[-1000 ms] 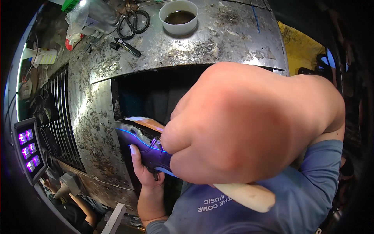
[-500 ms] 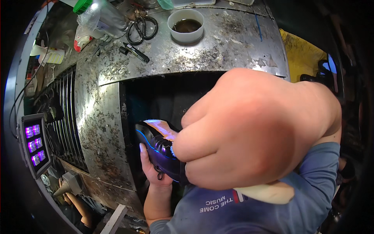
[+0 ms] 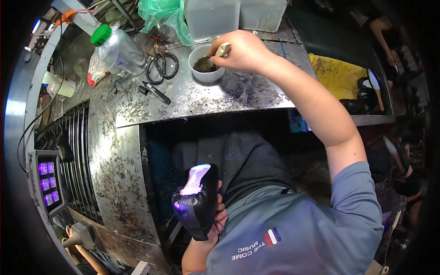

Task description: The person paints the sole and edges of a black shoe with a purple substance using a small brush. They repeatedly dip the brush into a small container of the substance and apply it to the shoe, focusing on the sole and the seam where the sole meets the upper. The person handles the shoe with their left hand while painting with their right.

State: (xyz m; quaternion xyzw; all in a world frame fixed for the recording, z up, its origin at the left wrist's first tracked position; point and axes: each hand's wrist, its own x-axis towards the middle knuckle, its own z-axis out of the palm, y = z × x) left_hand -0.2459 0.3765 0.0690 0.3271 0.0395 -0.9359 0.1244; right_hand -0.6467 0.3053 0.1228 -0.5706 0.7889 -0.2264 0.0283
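Note:
My left hand (image 3: pixel 221 211) is wrapped around a black shoe (image 3: pixel 196 211) low in front of my body. The pale bottom of the shoe (image 3: pixel 198 178) faces up and glows violet and white. At the table's far side, my right hand (image 3: pixel 245 51) is closed on a brush with a pale wooden handle (image 3: pixel 222 49). The brush's lower end reaches into a white round bowl (image 3: pixel 208 77) of dark brown liquid, and its tip is hidden there.
Left of the bowl lie black-handled scissors (image 3: pixel 162 68) and a black marker (image 3: pixel 157 93). A clear jar with a green lid (image 3: pixel 101 35) stands beyond. A lamp with violet lights (image 3: pixel 48 183) is at the left, grey bins (image 3: pixel 212 20) at the back. Other people's arms (image 3: pixel 87 256) show at the edges.
My right hand has moved from over the shoe out to the bowl, with the brush in it. The shoe has turned in my left hand, its bottom now facing up. The view has shifted.

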